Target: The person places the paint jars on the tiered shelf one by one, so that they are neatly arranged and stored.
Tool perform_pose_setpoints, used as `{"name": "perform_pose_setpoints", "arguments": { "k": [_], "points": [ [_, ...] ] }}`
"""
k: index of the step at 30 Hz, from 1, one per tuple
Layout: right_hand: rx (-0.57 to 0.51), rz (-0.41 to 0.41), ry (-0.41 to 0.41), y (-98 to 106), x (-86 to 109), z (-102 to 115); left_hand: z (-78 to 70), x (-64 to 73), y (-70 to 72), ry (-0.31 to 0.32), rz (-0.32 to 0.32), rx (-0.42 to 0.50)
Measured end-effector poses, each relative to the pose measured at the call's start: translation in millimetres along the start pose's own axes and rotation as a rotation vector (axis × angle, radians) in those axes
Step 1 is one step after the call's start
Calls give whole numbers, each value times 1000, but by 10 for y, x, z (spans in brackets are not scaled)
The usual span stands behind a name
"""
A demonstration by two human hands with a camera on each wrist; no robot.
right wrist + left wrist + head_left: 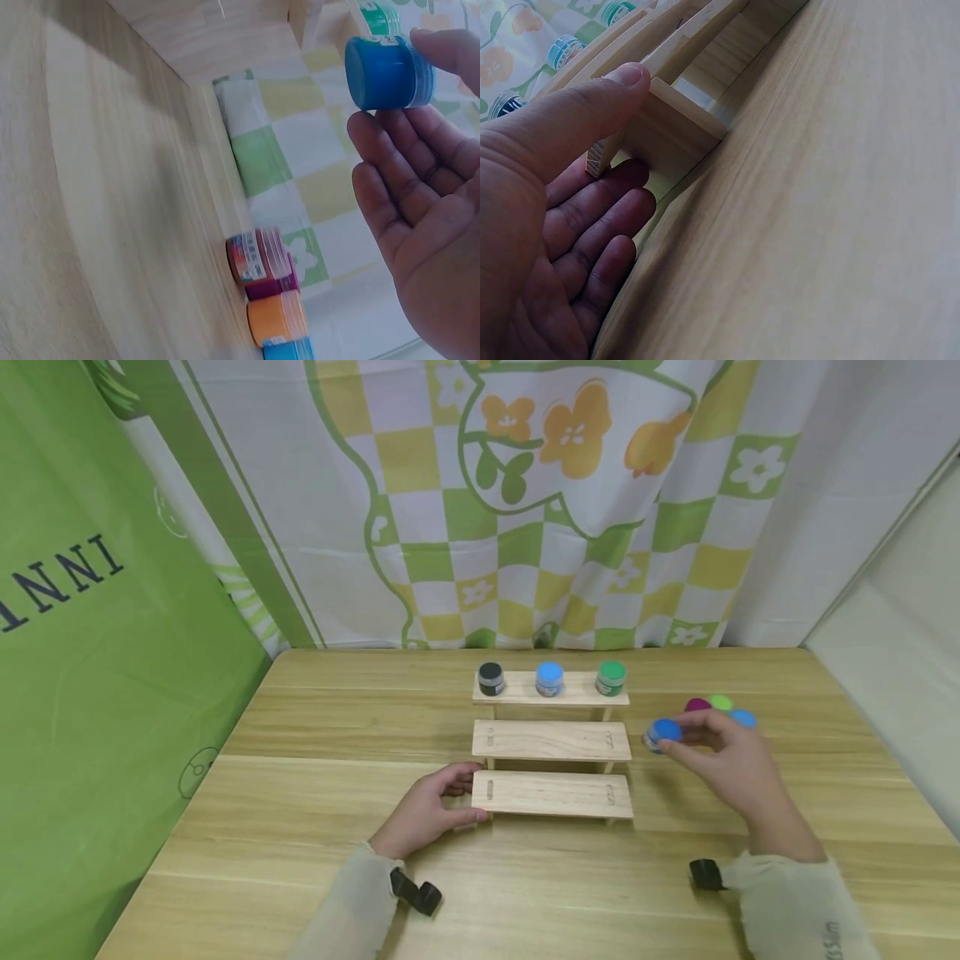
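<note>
A small clear-walled jar of blue paint (663, 732) is pinched between the thumb and fingers of my right hand (738, 777), off the table to the right of a three-tier wooden stand (551, 793). In the right wrist view the blue jar lies on its side in the grip. My left hand (427, 814) holds the left end of the stand's lowest step, thumb at the front edge and fingers behind. On the top step stand a black-lidded jar (491, 678), a light blue one (549, 679) and a green one (611, 678). The two lower steps are bare.
Beyond my right hand, several more jars are grouped on the table, among them a purple jar (697, 704), a light green jar (721, 702) and an orange jar (276, 319). A patterned curtain (525, 568) hangs along the table's back edge.
</note>
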State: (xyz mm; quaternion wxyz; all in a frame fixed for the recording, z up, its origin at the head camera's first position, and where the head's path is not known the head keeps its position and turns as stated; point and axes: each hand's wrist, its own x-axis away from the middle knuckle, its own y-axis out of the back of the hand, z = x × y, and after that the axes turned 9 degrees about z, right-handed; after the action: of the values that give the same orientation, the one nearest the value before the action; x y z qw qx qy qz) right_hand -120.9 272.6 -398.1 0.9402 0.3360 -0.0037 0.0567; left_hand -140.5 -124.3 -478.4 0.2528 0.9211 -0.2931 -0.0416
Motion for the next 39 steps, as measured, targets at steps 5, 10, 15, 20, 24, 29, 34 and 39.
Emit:
{"name": "perform_pose_setpoints", "arguments": {
  "k": [5,10,15,20,24,29,34,39],
  "points": [
    [-17,6,30,-61,-8,36,-10,2,2,-1,-3,1],
    [-23,-3,81,-110,-3,75,-14,4,3,0,0,1],
    [-28,5,121,-148,5,153,-5,9,4,-1,2,5],
    [-9,9,141,-191,11,206,-3,13,5,0,3,6],
    [4,-14,180,-236,4,227,-9,15,3,-6,4,3],
    [8,-45,260,-298,-8,272,-2,2,1,-10,2,0],
    [16,-45,275,-357,-18,330,9,-2,5,-4,-3,-5],
    [19,-28,281,-414,-32,351,1,-3,3,7,-2,0]
  ]
}}
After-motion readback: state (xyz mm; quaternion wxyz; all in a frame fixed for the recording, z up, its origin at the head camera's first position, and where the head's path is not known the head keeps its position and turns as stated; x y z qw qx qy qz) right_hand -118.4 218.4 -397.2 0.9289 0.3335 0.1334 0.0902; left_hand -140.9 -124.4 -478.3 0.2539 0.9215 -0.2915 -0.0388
